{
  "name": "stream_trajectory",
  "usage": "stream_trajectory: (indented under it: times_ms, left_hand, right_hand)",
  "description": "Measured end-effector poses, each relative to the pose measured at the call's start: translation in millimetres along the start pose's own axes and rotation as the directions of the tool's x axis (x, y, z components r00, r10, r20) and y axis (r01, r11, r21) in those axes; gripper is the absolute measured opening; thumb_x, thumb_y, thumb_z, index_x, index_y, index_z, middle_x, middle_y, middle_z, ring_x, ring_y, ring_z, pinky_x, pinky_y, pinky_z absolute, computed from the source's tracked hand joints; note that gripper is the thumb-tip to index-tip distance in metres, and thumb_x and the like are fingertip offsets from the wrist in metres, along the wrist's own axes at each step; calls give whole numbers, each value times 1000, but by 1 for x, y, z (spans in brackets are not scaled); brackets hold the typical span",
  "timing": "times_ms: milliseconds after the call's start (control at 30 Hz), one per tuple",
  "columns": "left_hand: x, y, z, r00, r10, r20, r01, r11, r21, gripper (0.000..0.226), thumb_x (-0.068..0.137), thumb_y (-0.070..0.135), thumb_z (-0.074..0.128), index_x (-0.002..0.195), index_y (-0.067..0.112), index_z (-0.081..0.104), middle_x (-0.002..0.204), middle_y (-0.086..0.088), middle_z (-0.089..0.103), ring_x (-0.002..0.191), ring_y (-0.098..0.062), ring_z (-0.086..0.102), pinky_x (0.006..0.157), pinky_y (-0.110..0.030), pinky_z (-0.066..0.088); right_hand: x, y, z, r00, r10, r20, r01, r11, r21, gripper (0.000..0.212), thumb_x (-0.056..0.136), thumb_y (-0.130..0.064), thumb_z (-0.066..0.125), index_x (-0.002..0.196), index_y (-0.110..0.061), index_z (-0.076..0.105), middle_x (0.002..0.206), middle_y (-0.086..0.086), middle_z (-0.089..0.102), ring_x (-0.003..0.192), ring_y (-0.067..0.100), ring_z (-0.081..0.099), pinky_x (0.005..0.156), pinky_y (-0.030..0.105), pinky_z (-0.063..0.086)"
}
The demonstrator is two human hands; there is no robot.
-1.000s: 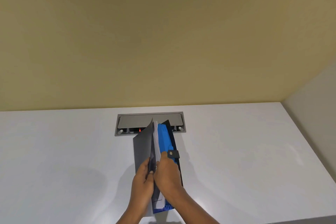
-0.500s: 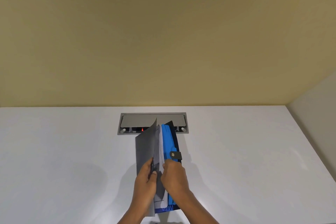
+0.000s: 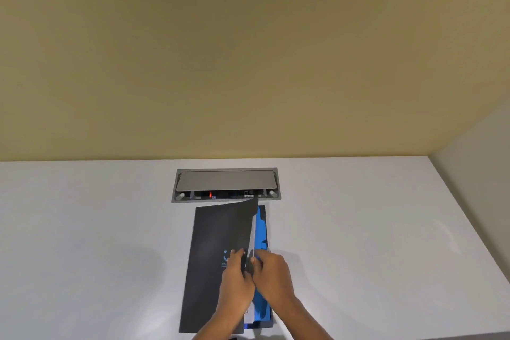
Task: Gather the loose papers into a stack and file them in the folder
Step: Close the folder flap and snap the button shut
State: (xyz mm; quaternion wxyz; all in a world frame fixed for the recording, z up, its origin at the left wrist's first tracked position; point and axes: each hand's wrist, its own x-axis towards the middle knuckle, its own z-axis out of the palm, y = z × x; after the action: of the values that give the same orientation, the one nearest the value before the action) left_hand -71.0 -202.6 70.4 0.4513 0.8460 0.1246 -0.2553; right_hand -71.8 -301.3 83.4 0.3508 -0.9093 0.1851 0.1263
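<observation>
Head view looks down on a white desk (image 3: 96,243) that meets a tan wall (image 3: 248,50), with my two hands working at a folder right in front of me. A dark folder (image 3: 212,265) lies lengthwise on the desk, its near end at the bottom edge of the picture and its far end just short of a grey cable box (image 3: 226,185) sunk into the desktop, where a small red light shows among the sockets. My dark front cover is lowered over most of the folder, curling up at its far right corner. Along its right edge a thin white strip of papers (image 3: 252,232) shows, tucked between the cover and the blue dividers (image 3: 260,229) inside.

My left hand (image 3: 237,281) rests on top of the cover near its right edge, fingers curled and pinching that edge. My right hand (image 3: 271,276) is just beside it, touching it, fingers bent and closed on the same edge of the cover; whether it also grips the papers I cannot tell. Both forearms come up from the bottom of the picture, crossing the folder's near end.
</observation>
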Motion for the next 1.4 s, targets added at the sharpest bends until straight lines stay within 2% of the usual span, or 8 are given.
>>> stream_trajectory:
  times_ms: [167, 267, 400, 500, 700, 900, 1067, 1400]
  left_hand:
    - [18, -25, 40, 1000, -26, 12, 24, 980, 195, 64, 99, 14, 62, 158, 14, 35, 169, -12, 26, 156, -32, 28, 122, -46, 36]
    - [21, -28, 49, 1000, -14, 5, 12, 951, 308, 73, 98, 3, 58, 161, 15, 25, 174, -9, 6, 161, -30, 4, 125, -45, 29]
    - [23, -36, 51, 1000, -9, 28, -3, 912, 411, 69, 98, 13, 60, 158, 16, 25, 173, -12, 1, 161, -31, 5, 112, -35, 48]
    - [26, -49, 39, 1000, 21, 16, -27, 796, 604, 85, 98, 28, 63, 163, 15, 11, 173, -13, -2, 160, -34, 3, 122, -42, 34]
    - [29, -83, 13, 997, 66, 37, -72, 679, 731, 102, 91, 51, 66, 163, 31, -3, 173, -13, -10, 160, -39, -4, 124, -60, 18]
    - [31, -88, 11, 996, 74, 53, -89, 658, 748, 102, 92, 53, 63, 162, 33, -9, 173, -12, -13, 160, -38, -5, 124, -59, 17]
    - [33, -89, 12, 996, 60, 65, -89, 648, 757, 102, 93, 54, 61, 161, 33, -12, 172, -12, -17, 159, -38, -9, 125, -59, 16]
    - [35, -89, 11, 995, 21, 96, -87, 642, 761, 103, 95, 54, 58, 160, 33, -19, 170, -12, -25, 158, -38, -16, 126, -60, 11]
  right_hand:
    - [3, 41, -2, 997, -16, 78, 17, 1000, -12, 24, 103, -22, 59, 116, -17, 79, 105, -5, 79, 88, 8, 72, 79, 0, 41]
    - [3, 63, -1, 996, 3, 94, 0, 999, -33, 20, 101, -19, 61, 101, -20, 81, 88, -11, 76, 68, 0, 62, 69, 0, 40]
    - [2, 87, -2, 995, 61, 80, -61, 998, 1, 27, 96, -9, 62, 74, -22, 70, 78, 0, 77, 73, 14, 72, 70, 20, 56]
    - [3, 92, -3, 992, 94, 83, -99, 994, 49, 41, 98, -8, 63, 72, -39, 60, 86, 1, 78, 78, 15, 76, 68, 6, 53]
    - [15, 95, 15, 999, 38, 24, -39, 997, 60, 16, 98, -13, 69, 103, -22, 82, 88, -25, 67, 76, -9, 64, 76, -5, 45]
    - [33, 75, 34, 1000, -20, 11, 20, 1000, 1, 21, 98, -17, 70, 117, -15, 79, 109, -1, 77, 94, 8, 68, 90, 8, 52]
    - [47, 64, 46, 996, 34, 83, -27, 996, -90, 17, 102, -23, 62, 110, -15, 75, 82, -20, 56, 81, 8, 61, 60, -3, 42]
    - [58, 62, 64, 977, 67, 204, -30, 983, -179, 21, 103, -24, 60, 121, -16, 67, 101, -7, 62, 83, 4, 53, 66, -8, 25]
